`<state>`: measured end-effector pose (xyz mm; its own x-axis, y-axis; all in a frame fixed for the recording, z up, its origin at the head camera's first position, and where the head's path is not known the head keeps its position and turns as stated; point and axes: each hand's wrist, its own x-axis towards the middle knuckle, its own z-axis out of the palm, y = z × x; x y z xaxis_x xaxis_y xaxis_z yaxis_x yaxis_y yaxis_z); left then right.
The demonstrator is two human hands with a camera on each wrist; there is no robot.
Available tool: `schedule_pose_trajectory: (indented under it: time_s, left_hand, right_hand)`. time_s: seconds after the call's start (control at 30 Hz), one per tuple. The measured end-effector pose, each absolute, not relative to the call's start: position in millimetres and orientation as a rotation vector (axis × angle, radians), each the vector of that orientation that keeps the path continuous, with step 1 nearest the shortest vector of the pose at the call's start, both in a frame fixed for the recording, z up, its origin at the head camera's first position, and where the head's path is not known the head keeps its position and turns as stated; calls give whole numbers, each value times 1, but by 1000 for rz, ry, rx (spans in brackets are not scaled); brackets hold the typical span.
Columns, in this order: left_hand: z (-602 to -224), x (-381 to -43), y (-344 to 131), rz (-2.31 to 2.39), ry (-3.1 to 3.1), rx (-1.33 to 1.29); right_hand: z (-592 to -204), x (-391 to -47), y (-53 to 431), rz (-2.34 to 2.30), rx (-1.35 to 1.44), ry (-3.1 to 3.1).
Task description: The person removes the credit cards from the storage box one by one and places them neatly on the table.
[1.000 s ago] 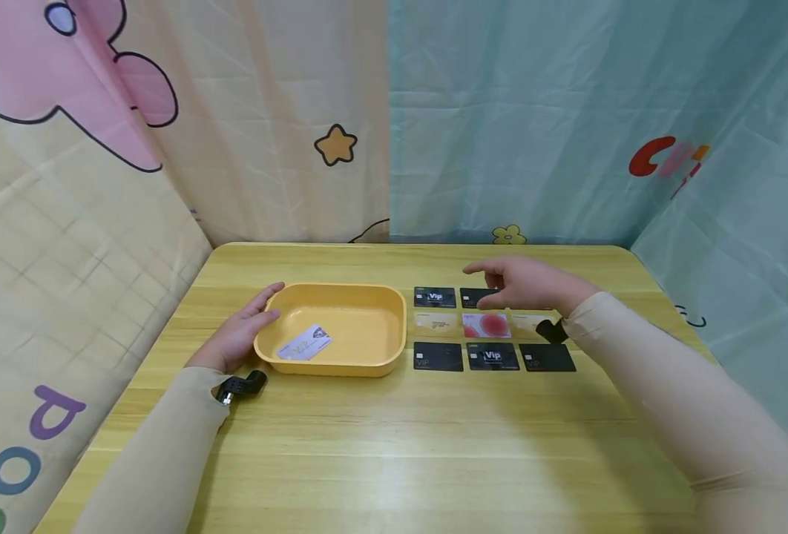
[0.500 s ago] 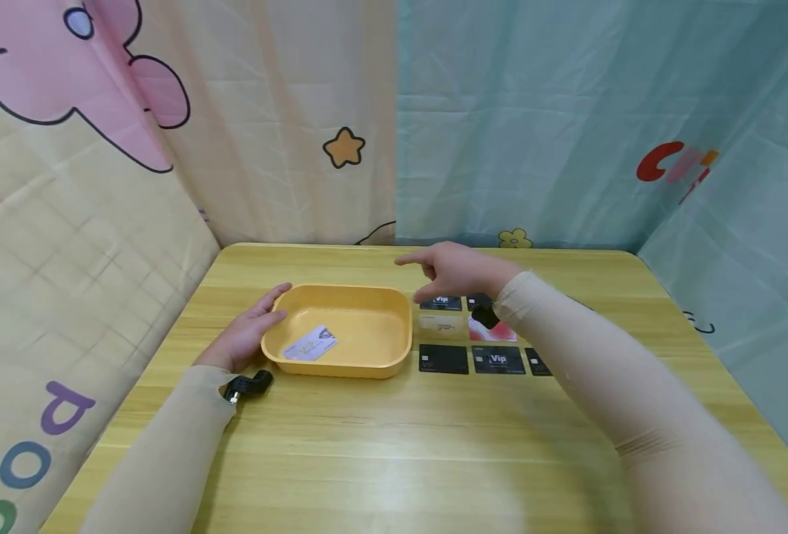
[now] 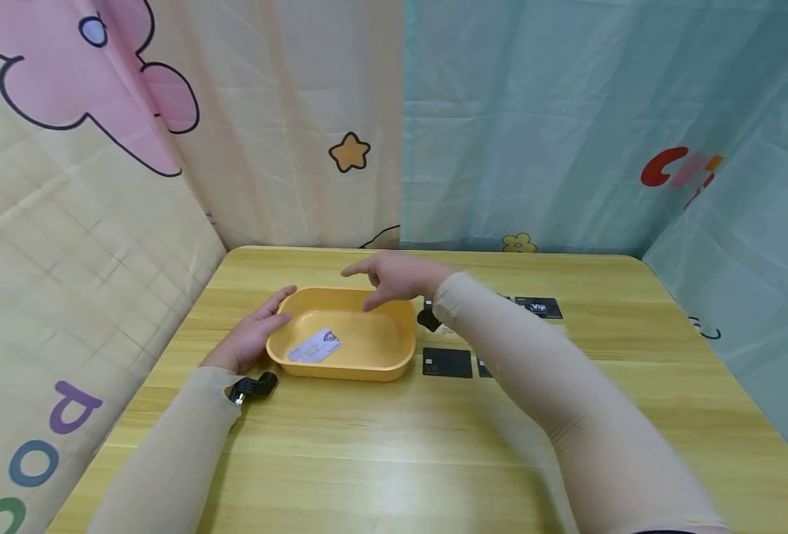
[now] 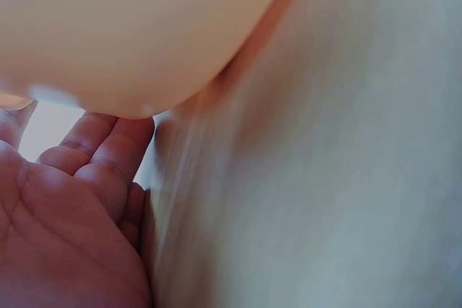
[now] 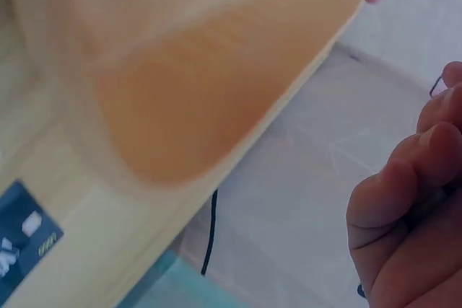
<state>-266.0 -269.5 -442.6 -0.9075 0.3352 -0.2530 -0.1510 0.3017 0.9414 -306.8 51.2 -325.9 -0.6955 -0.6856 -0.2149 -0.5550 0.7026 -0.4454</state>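
Observation:
A shallow yellow tray (image 3: 350, 372) rests on the table, with a white VIP card (image 3: 314, 345) lying in its front left part. My left hand (image 3: 252, 337) holds the tray's left side, the thumb over the rim and the fingers along the outside. Above the tray's back right part is my right hand (image 3: 397, 276). Its index finger points left, the thumb is apart and the other fingers are loosely curled. No object shows in it. Right of the tray lie a black VIP card (image 3: 447, 363), a dark Vip card (image 3: 538, 308) and others partly hidden by the right sleeve.
The wooden table (image 3: 340, 452) has its back edge near a patterned curtain (image 3: 534, 133). A long sleeve (image 3: 521, 371) crosses over the cards. Black wrist-worn devices sit on both wrists.
My right hand has moved left, from over the cards to over the tray. The left hand stays on the tray's left side. The view has shifted slightly.

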Motion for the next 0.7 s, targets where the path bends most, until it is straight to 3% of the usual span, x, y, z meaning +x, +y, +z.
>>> schedule_pose_trajectory:
  time_s: [0.7]
  left_hand:
    - [-443,-265,-271,1654,2164,208]
  right_hand:
    - [-378,-318,-6,-521,-1002,2430]
